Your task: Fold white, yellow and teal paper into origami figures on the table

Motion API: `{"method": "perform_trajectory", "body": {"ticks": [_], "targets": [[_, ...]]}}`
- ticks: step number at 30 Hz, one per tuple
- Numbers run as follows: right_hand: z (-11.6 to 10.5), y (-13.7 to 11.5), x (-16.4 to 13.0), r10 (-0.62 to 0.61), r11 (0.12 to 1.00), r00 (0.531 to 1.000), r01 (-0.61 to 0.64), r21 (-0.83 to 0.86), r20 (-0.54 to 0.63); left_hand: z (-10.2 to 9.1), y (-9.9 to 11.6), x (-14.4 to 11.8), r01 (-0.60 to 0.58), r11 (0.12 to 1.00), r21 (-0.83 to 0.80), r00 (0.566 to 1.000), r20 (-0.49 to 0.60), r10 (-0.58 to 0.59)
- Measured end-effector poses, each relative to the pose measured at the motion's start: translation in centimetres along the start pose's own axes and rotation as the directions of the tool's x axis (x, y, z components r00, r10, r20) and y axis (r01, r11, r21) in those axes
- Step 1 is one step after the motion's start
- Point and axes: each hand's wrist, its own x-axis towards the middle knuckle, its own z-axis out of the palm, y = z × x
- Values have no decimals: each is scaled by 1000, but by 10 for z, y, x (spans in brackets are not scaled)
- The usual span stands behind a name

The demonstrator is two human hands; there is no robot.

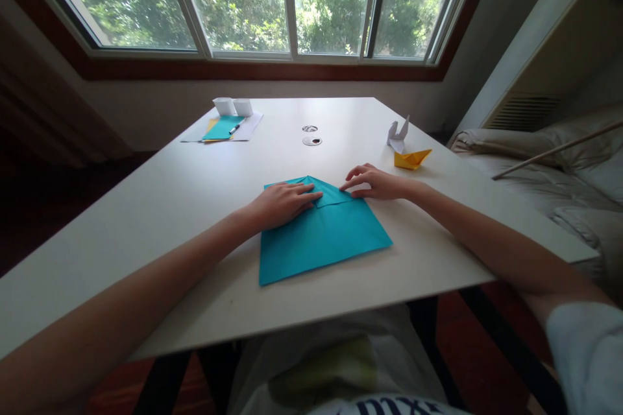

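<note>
White rectangular tabletop beneath a wide window, seen from the seated person's head. One teal paper sheet lies flat at the near centre, its far corners folded inward to a point at 12 o'clock, so its fold axis runs from 6 to 12 o'clock. Left hand, fingers extended and pressed flat, pins the left flap from 9 o'clock; right hand, fingers loosely spread, fingertips touching the right flap's edge from 3 o'clock. Both hands sit at the folded far end, about equally near the point. At 1 o'clock: one white folded paper figure beside one yellow folded paper boat. At 11 o'clock: loose sheets, one pen, two small white boxes.
</note>
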Motion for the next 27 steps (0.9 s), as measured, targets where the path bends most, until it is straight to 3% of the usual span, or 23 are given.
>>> {"method": "perform_trajectory", "body": {"ticks": [11,20,27], "targets": [[8,14,47,123,991,992,-124,-40,-40,1,-2,-2,3,1000,-16,999,-35,-3],[18,3,100,221,969,972,-229,-95,-83,0,-3,-3,6,999,-34,1000,-25,-7],[20,-8,110,273,946,953,-291,-145,-135,-1,-4,-3,-6,999,-52,1000,-24,4]]}}
